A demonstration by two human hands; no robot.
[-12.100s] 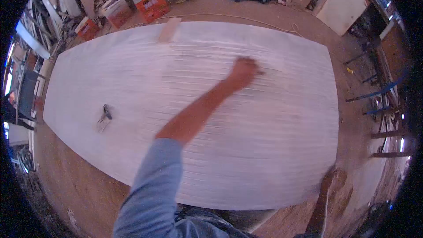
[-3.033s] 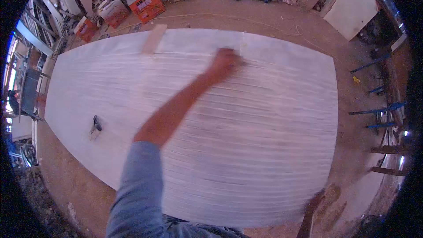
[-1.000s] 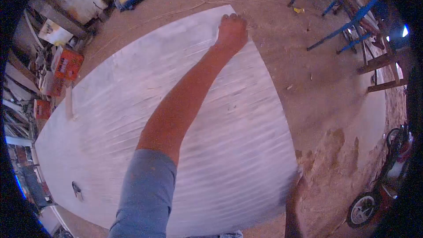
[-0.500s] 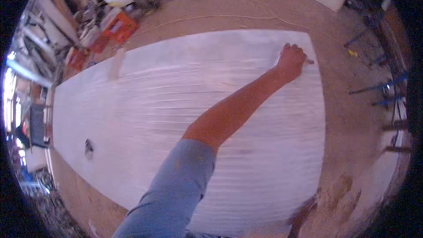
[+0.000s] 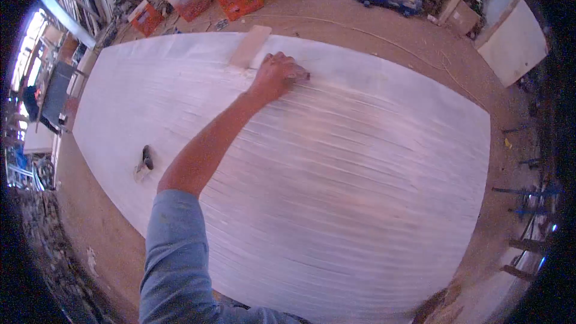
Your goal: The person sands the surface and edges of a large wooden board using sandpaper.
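So the big white panel [image 5: 360,168] is taking up most of the view, with thin ridges running across it. The left hand [image 5: 276,77] is up near the panel's far edge, fingers bent and close together over the surface. I can't tell if there's something tucked under them (the palm hides it). The right hand [image 5: 433,307] is a dark blur at the panel's near right edge, so no idea what its fingers are doing.

What'd worry me is the flat wooden strip [image 5: 251,46] lying across the panel's far edge, just beside the left hand. A careless swing towards it could bump it, and since part of it looks to poke past the edge, it might slide off. Those ridges could also snag the fingers if they drag across too hard, and a long reach like that makes even pressure tricky. The small dark-handled thing [image 5: 147,158] on the panel's left part is probably okay, though a low sweep of the forearm or blue sleeve [image 5: 175,228] might clip it.
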